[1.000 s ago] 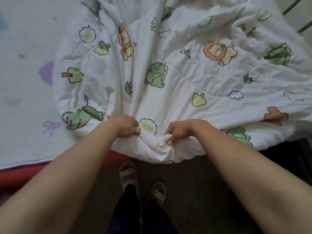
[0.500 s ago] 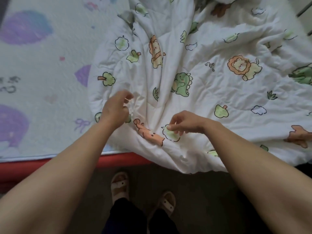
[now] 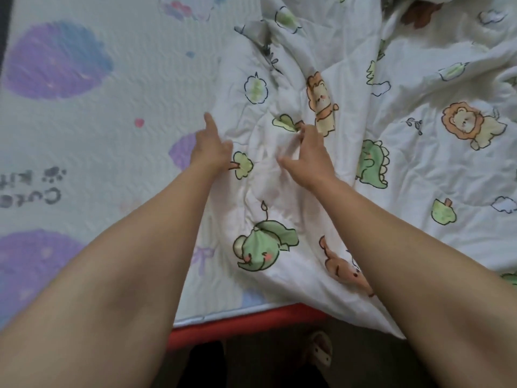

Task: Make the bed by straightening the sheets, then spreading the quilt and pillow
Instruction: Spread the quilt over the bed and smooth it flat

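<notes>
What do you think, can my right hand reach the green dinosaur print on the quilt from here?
Probably yes. The right hand is on the quilt just left of the green dinosaur print, with only rumpled fabric between them and nothing lying in the way.

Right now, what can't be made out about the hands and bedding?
1. Head view: right hand fingertips sink into a quilt fold, grip unclear.
2. Head view: left hand covers its curled fingers, hold on quilt edge unclear.
3. Head view: quilt runs off top and right edges.
4. Head view: sheet lettering cut by left edge.
</notes>
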`<state>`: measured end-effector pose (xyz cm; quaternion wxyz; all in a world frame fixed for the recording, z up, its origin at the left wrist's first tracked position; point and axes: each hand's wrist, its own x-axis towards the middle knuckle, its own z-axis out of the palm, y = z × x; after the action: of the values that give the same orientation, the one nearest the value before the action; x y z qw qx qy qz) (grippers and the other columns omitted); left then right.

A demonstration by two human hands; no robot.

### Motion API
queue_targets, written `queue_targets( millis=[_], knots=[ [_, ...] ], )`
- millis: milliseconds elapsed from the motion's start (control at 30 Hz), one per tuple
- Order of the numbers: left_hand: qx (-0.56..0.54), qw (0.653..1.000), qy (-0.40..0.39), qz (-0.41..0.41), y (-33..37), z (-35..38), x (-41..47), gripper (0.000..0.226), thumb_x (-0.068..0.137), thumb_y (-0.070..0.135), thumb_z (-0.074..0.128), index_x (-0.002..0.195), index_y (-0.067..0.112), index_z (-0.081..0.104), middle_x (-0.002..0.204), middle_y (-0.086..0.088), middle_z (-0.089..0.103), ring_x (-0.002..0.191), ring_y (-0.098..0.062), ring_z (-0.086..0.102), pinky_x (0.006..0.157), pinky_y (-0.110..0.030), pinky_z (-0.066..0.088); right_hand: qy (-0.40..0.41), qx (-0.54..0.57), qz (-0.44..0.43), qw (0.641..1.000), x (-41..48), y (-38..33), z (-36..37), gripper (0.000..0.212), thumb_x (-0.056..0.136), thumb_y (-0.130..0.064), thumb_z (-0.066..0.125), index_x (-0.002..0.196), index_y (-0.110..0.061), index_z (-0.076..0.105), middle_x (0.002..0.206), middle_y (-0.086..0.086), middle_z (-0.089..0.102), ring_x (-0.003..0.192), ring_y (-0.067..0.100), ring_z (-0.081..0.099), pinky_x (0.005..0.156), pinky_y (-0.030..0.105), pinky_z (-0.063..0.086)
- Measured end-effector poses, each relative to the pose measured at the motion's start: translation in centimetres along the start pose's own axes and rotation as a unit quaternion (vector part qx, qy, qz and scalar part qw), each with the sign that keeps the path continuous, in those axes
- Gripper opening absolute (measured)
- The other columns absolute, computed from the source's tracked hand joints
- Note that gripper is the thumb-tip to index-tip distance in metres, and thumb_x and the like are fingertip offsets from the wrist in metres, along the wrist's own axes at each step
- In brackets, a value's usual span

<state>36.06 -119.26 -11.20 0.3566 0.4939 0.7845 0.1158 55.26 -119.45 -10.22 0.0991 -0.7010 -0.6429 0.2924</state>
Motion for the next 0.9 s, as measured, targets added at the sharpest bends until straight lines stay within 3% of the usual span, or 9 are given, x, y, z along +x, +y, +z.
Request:
queue_targets(
  millis=[67, 133, 233, 333, 500, 600, 700, 833, 900],
  knots=[
    [-0.027, 0.998, -0.047, 0.009, 0.1, -0.1, 0.2, 0.083, 0.093, 0.012, 0.047, 0.152, 0.026, -0.009, 0.128, -0.022, 0.051, 0.113, -0.032, 0.053, 0.089, -0.034, 0.041, -0.013, -0.020, 0.019, 1.000, 0.3, -0.8, 0.9, 0.064, 0.088, -0.037, 0.058, 0.139, -0.013, 0.028, 0.129, 0.012, 0.045, 0.113, 0.034, 0.051, 0.092, 0.047, 0.045],
    [-0.031, 0.996, -0.065, 0.043, -0.8, -0.9, 0.6, 0.087, 0.087, 0.004, 0.046, 0.153, 0.034, -0.002, 0.132, -0.017, 0.051, 0.117, -0.030, 0.053, 0.094, -0.033, 0.042, -0.030, -0.021, 0.014, 0.999, 0.3, -2.2, 1.8, 0.070, 0.091, -0.035, 0.056, 0.147, -0.017, 0.018, 0.125, 0.011, 0.051, 0.108, 0.033, 0.053, 0.089, 0.044, 0.046],
    [0.010, 0.995, -0.021, 0.099, -2.3, -3.4, 0.2, 0.088, 0.081, 0.004, 0.045, 0.148, 0.050, 0.011, 0.123, -0.009, 0.055, 0.111, -0.028, 0.054, 0.087, -0.034, 0.044, -0.036, -0.056, -0.009, 0.998, -0.1, -3.7, 2.7, 0.071, 0.091, -0.015, 0.054, 0.149, -0.022, 0.013, 0.111, 0.011, 0.058, 0.097, 0.032, 0.057, 0.078, 0.039, 0.046],
    [0.055, 0.995, 0.011, 0.086, -5.0, -6.7, -1.5, 0.090, 0.078, 0.002, 0.042, 0.143, 0.058, 0.015, 0.115, -0.006, 0.057, 0.095, -0.027, 0.054, 0.075, -0.032, 0.042, -0.068, -0.095, -0.012, 0.993, -1.0, -5.2, 3.1, 0.067, 0.087, -0.005, 0.050, 0.145, -0.020, 0.018, 0.109, 0.015, 0.057, 0.094, 0.036, 0.056, 0.069, 0.035, 0.040],
    [0.126, 0.991, 0.035, -0.032, -11.5, -11.0, -6.9, 0.076, 0.081, 0.007, 0.047, 0.143, 0.048, 0.033, 0.136, -0.010, 0.052, 0.120, -0.035, 0.051, 0.092, -0.036, 0.043, -0.162, -0.115, -0.054, 0.979, -4.0, -8.5, 4.4, 0.055, 0.089, -0.013, 0.051, 0.139, -0.017, 0.028, 0.106, 0.014, 0.055, 0.094, 0.035, 0.055, 0.069, 0.036, 0.040],
    [0.163, 0.982, 0.038, -0.084, -14.9, -11.9, -11.7, 0.064, 0.078, 0.010, 0.056, 0.138, 0.030, 0.046, 0.130, -0.013, 0.055, 0.117, -0.036, 0.052, 0.090, -0.037, 0.044, -0.203, -0.136, -0.107, 0.964, -7.0, -10.4, 6.1, 0.048, 0.094, -0.030, 0.049, 0.138, -0.020, 0.030, 0.106, 0.013, 0.057, 0.095, 0.035, 0.056, 0.073, 0.039, 0.045],
    [0.193, 0.972, 0.029, -0.130, -17.8, -11.3, -16.6, 0.045, 0.077, 0.014, 0.060, 0.121, 0.015, 0.059, 0.123, -0.013, 0.058, 0.114, -0.035, 0.054, 0.087, -0.036, 0.045, -0.267, -0.181, -0.133, 0.937, -10.5, -11.4, 7.6, 0.046, 0.093, -0.026, 0.048, 0.137, -0.019, 0.039, 0.120, 0.013, 0.056, 0.104, 0.033, 0.055, 0.078, 0.034, 0.042],
    [0.211, 0.962, -0.043, -0.165, -20.5, -10.1, -21.0, 0.032, 0.076, 0.021, 0.057, 0.106, 0.013, 0.062, 0.114, -0.010, 0.061, 0.104, -0.031, 0.058, 0.081, -0.033, 0.044, -0.344, -0.285, -0.118, 0.887, -13.1, -12.1, 8.7, 0.048, 0.079, -0.014, 0.062, 0.125, -0.017, 0.052, 0.123, 0.008, 0.055, 0.109, 0.028, 0.055, 0.092, 0.037, 0.048],
    [0.166, 0.969, -0.070, -0.167, -21.8, -9.9, -21.6, 0.026, 0.078, 0.030, 0.054, 0.097, 0.014, 0.063, 0.106, -0.010, 0.062, 0.096, -0.030, 0.058, 0.079, -0.033, 0.045, -0.333, -0.286, -0.124, 0.890, -14.0, -12.1, 9.1, 0.040, 0.077, -0.019, 0.065, 0.116, -0.015, 0.058, 0.119, 0.007, 0.058, 0.104, 0.028, 0.057, 0.092, 0.039, 0.049]
  ],
)
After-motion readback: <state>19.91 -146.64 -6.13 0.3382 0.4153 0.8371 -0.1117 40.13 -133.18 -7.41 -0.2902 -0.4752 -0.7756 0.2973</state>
